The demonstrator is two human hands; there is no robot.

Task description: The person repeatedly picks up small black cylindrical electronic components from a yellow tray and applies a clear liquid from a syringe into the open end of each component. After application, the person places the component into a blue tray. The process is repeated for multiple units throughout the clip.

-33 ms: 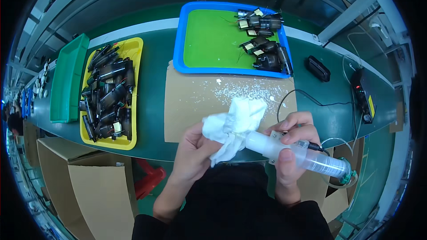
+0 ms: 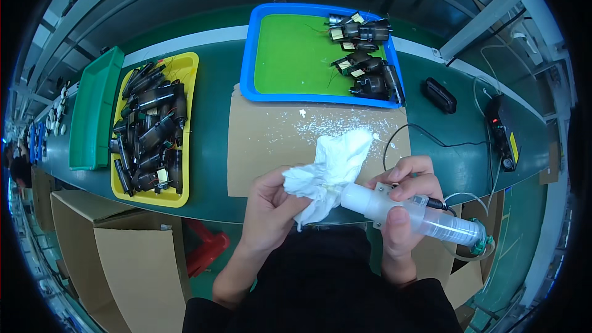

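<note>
A crumpled white cloth [image 2: 336, 163] is pinched in my left hand [image 2: 266, 214], in front of my chest. My right hand [image 2: 404, 206] grips a translucent dispensing syringe [image 2: 453, 227], thumb along its near side and fingers over the top. The syringe lies tilted, its white front end pointing left against the cloth; whether the cloth wraps round the tip is hidden. A small bracket with screws sits on the barrel near my fingers. At its right end is a green fitting with a clear hose, and a black cable plugs in beside my hand.
Under my hands lies a cardboard sheet [image 2: 253, 148] strewn with white crumbs. Beyond it stands a blue tray [image 2: 248, 55] holding several black cylindrical parts. Left are a yellow tray [image 2: 192, 86] full of similar parts and a green bin [image 2: 92, 111]. A black controller box [image 2: 502, 129] and black case [image 2: 439, 95] stand right.
The cloth has shifted slightly in my left hand, its upper end now reaching a little farther right. The right hand and syringe look almost unmoved.
</note>
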